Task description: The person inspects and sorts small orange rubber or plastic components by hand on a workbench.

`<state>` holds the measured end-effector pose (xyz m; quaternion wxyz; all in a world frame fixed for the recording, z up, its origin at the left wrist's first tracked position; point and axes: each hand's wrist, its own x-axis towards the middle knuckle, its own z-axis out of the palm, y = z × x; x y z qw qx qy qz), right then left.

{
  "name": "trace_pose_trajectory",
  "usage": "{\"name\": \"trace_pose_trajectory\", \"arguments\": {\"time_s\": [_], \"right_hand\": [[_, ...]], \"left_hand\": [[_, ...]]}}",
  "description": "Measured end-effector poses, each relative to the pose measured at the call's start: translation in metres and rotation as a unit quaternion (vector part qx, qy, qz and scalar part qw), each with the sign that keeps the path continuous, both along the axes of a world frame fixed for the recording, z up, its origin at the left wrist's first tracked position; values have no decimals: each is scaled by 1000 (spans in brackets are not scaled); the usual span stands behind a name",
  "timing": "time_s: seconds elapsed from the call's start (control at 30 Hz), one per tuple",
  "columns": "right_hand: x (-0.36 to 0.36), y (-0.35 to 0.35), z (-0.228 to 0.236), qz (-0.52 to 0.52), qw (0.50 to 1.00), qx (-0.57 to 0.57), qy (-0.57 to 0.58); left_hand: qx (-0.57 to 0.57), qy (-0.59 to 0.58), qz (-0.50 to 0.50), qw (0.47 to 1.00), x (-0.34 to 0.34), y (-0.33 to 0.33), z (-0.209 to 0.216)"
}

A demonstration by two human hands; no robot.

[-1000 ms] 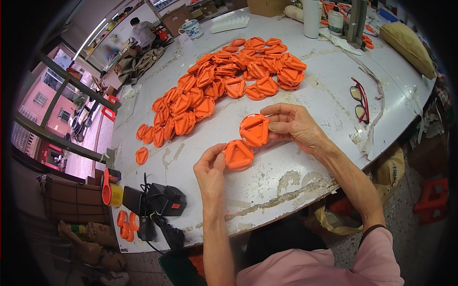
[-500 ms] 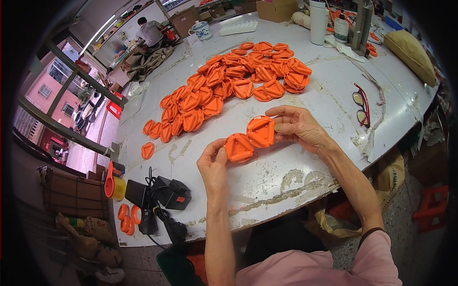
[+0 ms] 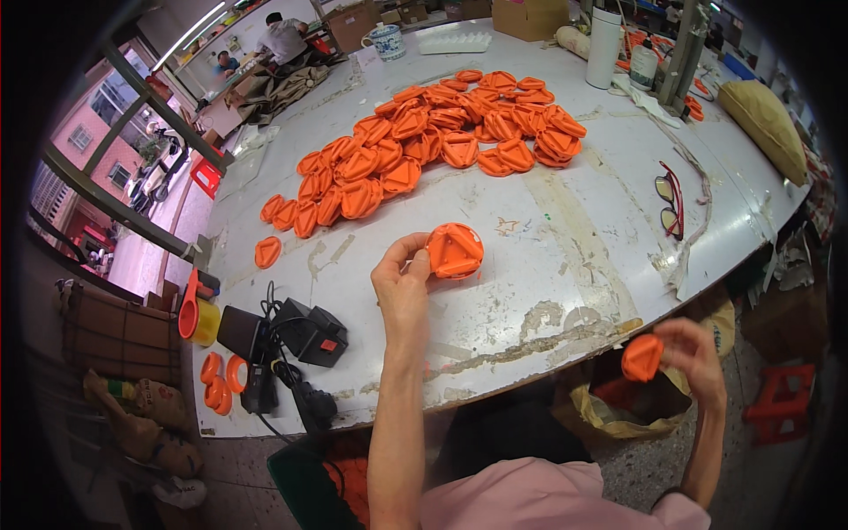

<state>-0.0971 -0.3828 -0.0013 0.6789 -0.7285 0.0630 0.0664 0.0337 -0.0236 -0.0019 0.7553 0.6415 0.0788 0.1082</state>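
My left hand (image 3: 402, 284) pinches a round orange plastic disc (image 3: 455, 252) with a raised triangular frame on its face, held above the table in front of me. Beyond the table's front edge, at the lower right, my right hand (image 3: 696, 355) has a second orange disc (image 3: 642, 358) at its fingertips. That disc is over the open mouth of a yellowish woven sack (image 3: 632, 431). A large pile of similar orange discs (image 3: 459, 150) covers the far middle of the table, and one disc (image 3: 268, 253) lies apart at its left end.
Black power adapters with cables (image 3: 309, 334) lie at the table's near left, beside orange rings (image 3: 215, 393) and a yellow tape roll (image 3: 205, 325). Red-framed glasses (image 3: 670, 201) rest on the right. Farther back stand a white bottle (image 3: 603, 49) and a patterned mug (image 3: 385, 41).
The two discs, earlier side by side above the table, are now apart. My right hand has carried one down and right over the sack; my left still holds the other.
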Motion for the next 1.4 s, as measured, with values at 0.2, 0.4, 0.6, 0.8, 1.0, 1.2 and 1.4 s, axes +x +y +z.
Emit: {"name": "trace_pose_trajectory", "arguments": {"time_s": [0.2,0.4,0.6,0.8,1.0,1.2,1.4], "right_hand": [[-40,-49,-140,-40,976,-191,101],[-19,-24,-98,73,943,-320,55],[39,70,51,267,952,-103,-105],[133,154,34,193,908,-181,-324],[165,185,15,251,948,-82,-178],[170,176,-2,244,960,25,-135],[169,172,2,273,953,115,-66]], "left_hand": [[9,-9,-13,1000,2,2,-4],[9,6,-42,999,5,-8,-3],[63,-6,-44,997,1,5,-8],[36,-4,-28,999,-2,-7,0],[81,-38,-18,996,-3,-6,-1],[69,-31,-51,996,-5,-12,5],[36,15,-39,998,-6,-12,11]]}}
